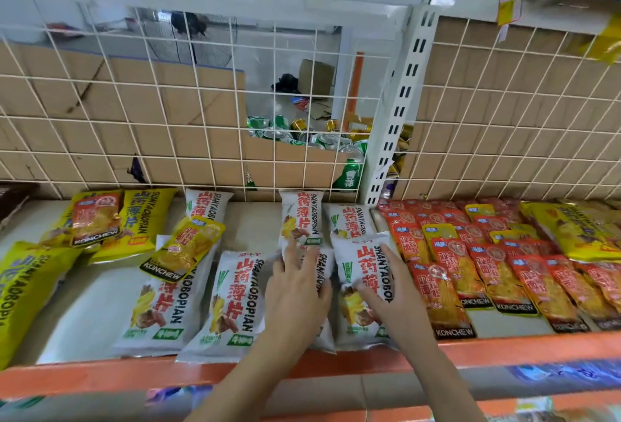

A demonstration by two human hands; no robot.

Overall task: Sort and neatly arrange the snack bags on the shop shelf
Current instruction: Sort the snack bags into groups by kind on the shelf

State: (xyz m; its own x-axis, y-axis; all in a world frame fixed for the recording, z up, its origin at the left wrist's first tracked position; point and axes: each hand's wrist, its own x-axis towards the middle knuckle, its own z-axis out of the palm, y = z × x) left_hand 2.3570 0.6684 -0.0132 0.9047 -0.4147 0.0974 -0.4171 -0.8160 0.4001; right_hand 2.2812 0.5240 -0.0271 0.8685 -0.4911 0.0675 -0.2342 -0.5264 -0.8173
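Our left hand [295, 290] and right hand [386, 294] press flat, fingers straight, on neighbouring white bags [366, 253] mid-shelf [100, 374]. We judge the sorting half done: red packets [447, 273] sit grouped rightward, while the yellow bags [141, 220] leftward lie jumbled.

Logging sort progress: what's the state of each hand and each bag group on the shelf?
Left hand: fingers spread flat on a white foil snack bag.
Right hand: rests on the neighbouring white bag.
Other white bags: lying flat, rows uneven.
Small yellow plastic pouch: askew atop a white bag.
Red-orange plastic pouches: flat, overlapping rows.
Large yellow foil bags: flat, red pouch on top.
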